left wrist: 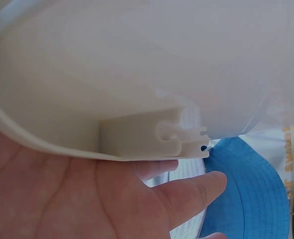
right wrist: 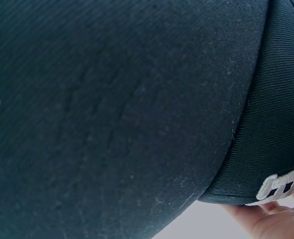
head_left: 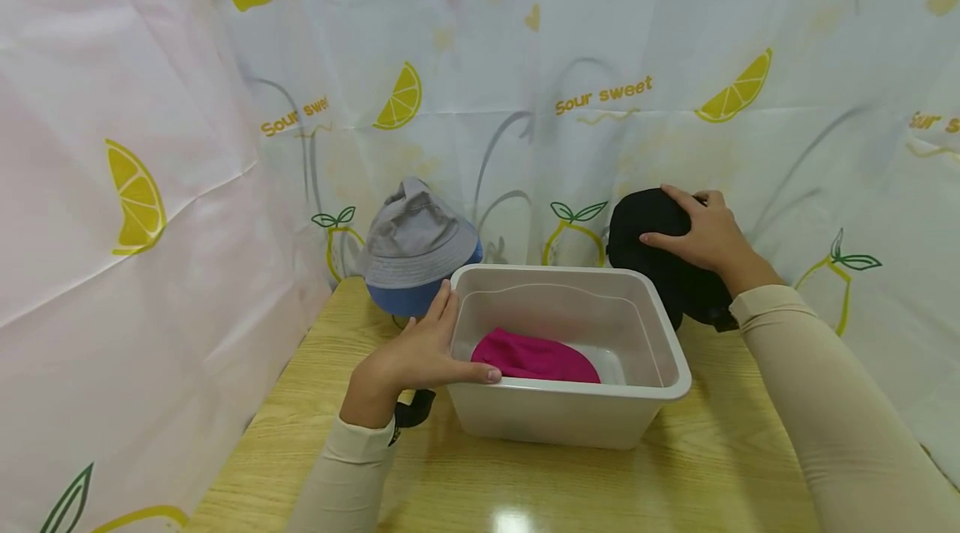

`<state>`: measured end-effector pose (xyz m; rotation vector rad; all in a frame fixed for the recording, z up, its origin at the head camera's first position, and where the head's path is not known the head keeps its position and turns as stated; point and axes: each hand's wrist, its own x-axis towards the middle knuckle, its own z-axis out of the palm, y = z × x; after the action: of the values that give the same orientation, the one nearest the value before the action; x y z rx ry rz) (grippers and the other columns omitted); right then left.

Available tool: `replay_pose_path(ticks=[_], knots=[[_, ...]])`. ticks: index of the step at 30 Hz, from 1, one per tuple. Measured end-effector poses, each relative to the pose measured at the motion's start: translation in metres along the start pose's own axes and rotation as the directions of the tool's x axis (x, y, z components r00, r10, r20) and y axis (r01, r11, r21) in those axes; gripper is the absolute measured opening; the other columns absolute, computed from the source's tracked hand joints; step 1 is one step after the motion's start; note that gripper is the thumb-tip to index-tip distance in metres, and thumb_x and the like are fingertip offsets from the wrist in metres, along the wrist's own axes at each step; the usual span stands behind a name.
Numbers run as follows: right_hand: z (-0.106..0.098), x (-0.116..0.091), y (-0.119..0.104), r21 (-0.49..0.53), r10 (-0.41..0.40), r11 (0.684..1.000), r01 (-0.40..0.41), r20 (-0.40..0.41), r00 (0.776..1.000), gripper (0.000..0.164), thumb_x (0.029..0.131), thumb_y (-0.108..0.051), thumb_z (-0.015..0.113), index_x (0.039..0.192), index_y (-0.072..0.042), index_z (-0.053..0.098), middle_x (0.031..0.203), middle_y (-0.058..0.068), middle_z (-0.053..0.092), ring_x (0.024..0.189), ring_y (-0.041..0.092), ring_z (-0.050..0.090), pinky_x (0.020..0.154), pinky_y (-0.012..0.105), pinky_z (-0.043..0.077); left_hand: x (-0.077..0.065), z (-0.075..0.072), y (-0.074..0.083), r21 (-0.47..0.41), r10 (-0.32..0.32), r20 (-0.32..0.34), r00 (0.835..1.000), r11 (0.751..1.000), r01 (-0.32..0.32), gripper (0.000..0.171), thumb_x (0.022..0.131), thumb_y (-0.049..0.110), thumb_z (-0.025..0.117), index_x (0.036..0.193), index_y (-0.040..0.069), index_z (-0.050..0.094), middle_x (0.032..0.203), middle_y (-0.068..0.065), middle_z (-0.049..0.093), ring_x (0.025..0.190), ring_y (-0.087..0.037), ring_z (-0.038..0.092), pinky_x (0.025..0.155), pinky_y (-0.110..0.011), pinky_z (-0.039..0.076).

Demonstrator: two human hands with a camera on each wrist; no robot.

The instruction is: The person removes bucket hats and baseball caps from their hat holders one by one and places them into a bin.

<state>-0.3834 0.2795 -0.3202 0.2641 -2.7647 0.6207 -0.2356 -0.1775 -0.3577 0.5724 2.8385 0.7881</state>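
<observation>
A light plastic bin (head_left: 555, 412) stands on the table, with a bright pink piece of cloth (head_left: 536, 356) lying inside it. My left hand (head_left: 416, 354) rests on the bin's front left corner, thumb along the front rim and the other fingers stretched along the left side. In the left wrist view its palm lies against the rim. Behind the bin on the right, my right hand (head_left: 701, 233) grips a black cap (head_left: 645, 221), fingers over the top and thumb on the near face. The right wrist view shows a pale letter patch (right wrist: 281, 185) on the cap, with fingertips behind it.
A grey bucket hat (head_left: 416, 237) sits over a blue hat (head_left: 408, 298) behind the bin's left corner. More black fabric (head_left: 701, 291) lies below my right hand. A lemon-print curtain (head_left: 465, 58) hangs behind and left of the wooden table (head_left: 300, 433).
</observation>
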Motion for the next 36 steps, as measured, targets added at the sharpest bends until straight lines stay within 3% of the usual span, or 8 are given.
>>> replay_pose_path(ticks=[6, 12, 23, 36], knots=[[-0.001, 0.0, 0.0, 0.001, -0.004, 1.0, 0.005, -0.021, 1.0, 0.104, 0.084, -0.069, 0.073, 0.166, -0.027, 0.025, 0.152, 0.039, 0.024, 0.132, 0.06, 0.035, 0.106, 0.076, 0.034, 0.0, -0.001, 0.0, 0.002, 0.014, -0.001, 1.0, 1.0, -0.014, 0.14, 0.074, 0.08, 0.073, 0.167, 0.012, -0.007, 0.174, -0.012, -0.015, 0.161, -0.034, 0.004, 0.12, -0.075, 0.008], [-0.004, -0.001, -0.001, 0.002, -0.011, 1.0, 0.012, -0.045, 0.999, 0.102, 0.084, -0.068, 0.073, 0.166, -0.026, 0.027, 0.151, 0.039, 0.026, 0.131, 0.06, 0.036, 0.106, 0.076, 0.035, -0.001, -0.001, 0.001, -0.008, 0.007, -0.004, 1.0, 1.0, -0.007, 0.14, 0.073, 0.08, 0.075, 0.167, 0.015, -0.006, 0.174, -0.011, -0.015, 0.159, -0.043, 0.009, 0.12, -0.076, 0.007], [-0.004, 0.001, -0.001, 0.018, -0.019, 1.0, 0.021, -0.079, 0.997, 0.101, 0.085, -0.066, 0.074, 0.165, -0.026, 0.029, 0.151, 0.039, 0.026, 0.131, 0.057, 0.036, 0.105, 0.076, 0.035, -0.001, -0.002, 0.0, 0.008, 0.009, -0.015, 1.0, 1.0, -0.008, 0.141, 0.072, 0.08, 0.076, 0.168, 0.016, -0.004, 0.174, -0.012, -0.013, 0.159, -0.041, 0.012, 0.118, -0.078, 0.005], [-0.014, 0.001, -0.005, 0.043, -0.029, 0.998, 0.035, -0.127, 0.992, 0.097, 0.086, -0.062, 0.076, 0.165, -0.027, 0.031, 0.151, 0.039, 0.027, 0.132, 0.057, 0.035, 0.106, 0.075, 0.034, -0.003, -0.004, 0.0, -0.007, 0.004, -0.007, 1.0, 1.0, -0.004, 0.142, 0.071, 0.08, 0.076, 0.168, 0.016, -0.005, 0.174, -0.011, -0.013, 0.161, -0.035, 0.006, 0.118, -0.077, 0.004]])
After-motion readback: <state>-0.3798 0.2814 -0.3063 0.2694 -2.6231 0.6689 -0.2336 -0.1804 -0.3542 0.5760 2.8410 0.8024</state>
